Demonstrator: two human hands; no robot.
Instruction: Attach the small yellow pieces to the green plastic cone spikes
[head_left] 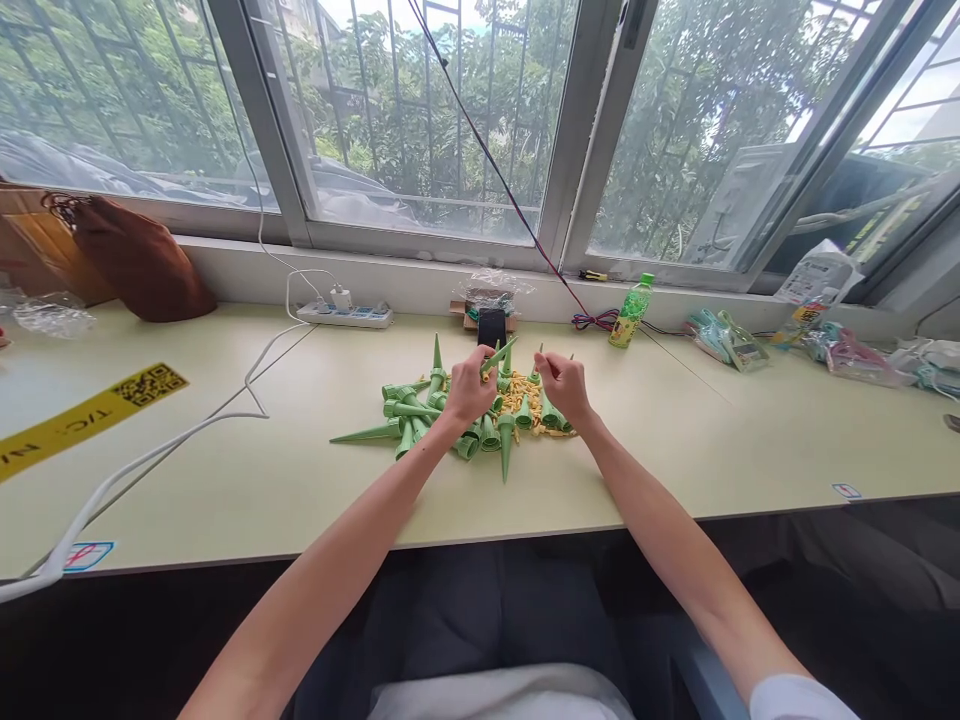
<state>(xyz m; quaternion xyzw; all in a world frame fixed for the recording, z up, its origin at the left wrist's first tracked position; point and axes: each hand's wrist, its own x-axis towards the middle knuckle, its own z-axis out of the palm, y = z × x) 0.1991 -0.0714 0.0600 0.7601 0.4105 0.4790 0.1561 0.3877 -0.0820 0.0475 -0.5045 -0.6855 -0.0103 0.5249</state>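
A heap of green plastic cone spikes (420, 415) lies on the pale desk (262, 470), mixed with several small yellow pieces (521, 393). My left hand (469, 388) is closed round one green spike (501, 356), holding it above the heap with its tip pointing up and right. My right hand (564, 385) is pinched shut on a small thin part that I cannot make out, just right of the spike. Both hands hover over the middle of the heap.
A black phone (491, 326) leans at the sill behind the heap. A white power strip (345, 315) and cable (150, 455) lie to the left, with a brown bag (139, 262). A green bottle (631, 311) and plastic packets (720, 338) sit to the right.
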